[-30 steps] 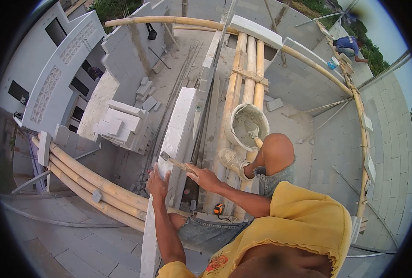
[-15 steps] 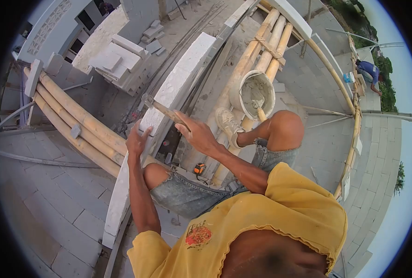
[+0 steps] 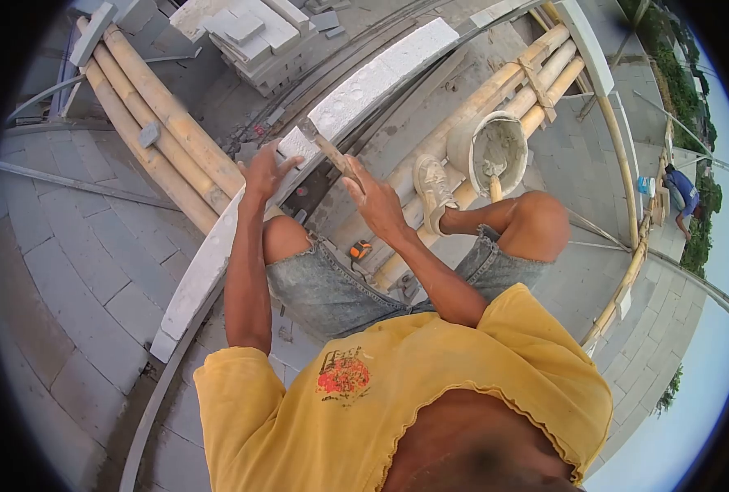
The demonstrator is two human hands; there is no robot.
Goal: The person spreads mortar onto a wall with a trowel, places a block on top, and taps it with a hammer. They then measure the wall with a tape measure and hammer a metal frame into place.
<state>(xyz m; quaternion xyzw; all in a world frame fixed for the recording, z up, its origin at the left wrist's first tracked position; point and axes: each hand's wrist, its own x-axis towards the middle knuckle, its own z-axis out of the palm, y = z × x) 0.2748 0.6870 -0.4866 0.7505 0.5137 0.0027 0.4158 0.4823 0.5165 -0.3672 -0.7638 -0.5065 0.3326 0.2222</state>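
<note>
My right hand (image 3: 374, 199) is closed round the wooden handle of a hammer-like tool (image 3: 330, 148), whose head is at the top of a long white block wall (image 3: 381, 75). On the near part of that wall, my left hand (image 3: 267, 170) rests with its thumb and fingers spread, touching the edge of a white block (image 3: 299, 154). An orange and black tape measure (image 3: 360, 249) lies beside my thigh. Past my right hand, a bucket (image 3: 489, 156) of grey mortar holds a trowel with a wooden handle (image 3: 495, 189).
Bamboo poles (image 3: 172, 123) meet the wall at the left, with a small grey piece (image 3: 149, 134) on them. More bamboo poles (image 3: 545, 74) run under my foot. Stacked blocks (image 3: 258, 41) stand beyond the wall. Another person (image 3: 682, 193) bends at the far right.
The whole view has shifted, so the wall, bucket and poles sit elsewhere in the frame. My left hand has opened out more over the block, and the tool stays in my right hand.
</note>
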